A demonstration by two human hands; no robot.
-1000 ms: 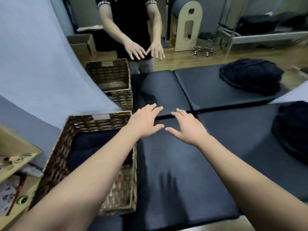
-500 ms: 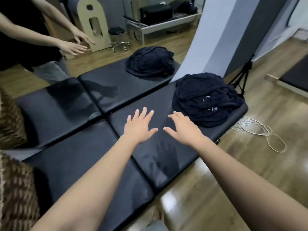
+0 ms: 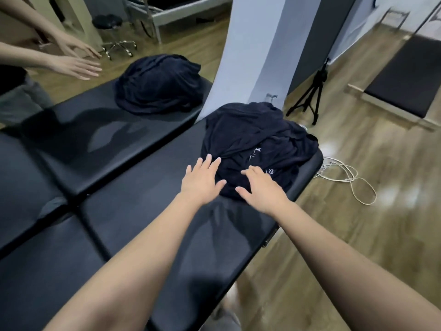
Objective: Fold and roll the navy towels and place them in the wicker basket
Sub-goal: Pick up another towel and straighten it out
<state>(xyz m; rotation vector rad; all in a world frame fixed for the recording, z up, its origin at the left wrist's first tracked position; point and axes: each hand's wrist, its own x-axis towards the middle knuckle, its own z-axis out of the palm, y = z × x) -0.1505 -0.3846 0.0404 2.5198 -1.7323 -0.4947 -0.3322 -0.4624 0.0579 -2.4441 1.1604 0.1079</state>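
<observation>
Both arms reach forward over a black padded table (image 3: 143, 211) whose glossy top is split by seams into cushioned sections and shows the shadows of the arms. The left hand (image 3: 202, 181) is spread flat, fingers apart, its fingertips at the near edge of a crumpled pile of navy towels (image 3: 257, 139). The right hand (image 3: 260, 187) is also open, fingers splayed, lying over the pile's near edge; neither hand grips any cloth. The pile sits just beyond both hands, at the table's right-hand end. A second navy pile (image 3: 160, 84) lies well beyond the left hand on a parallel table section. Farther left of it, another person's hands (image 3: 74, 58) stretch out, open. Right of the right hand the wooden floor (image 3: 358, 247) carries a loose white cord (image 3: 350, 180); past that stand a black tripod (image 3: 312, 96), a pale backdrop sheet (image 3: 253, 44) and, further back, a wheeled stool (image 3: 112, 27). No wicker basket shows in this view.
</observation>
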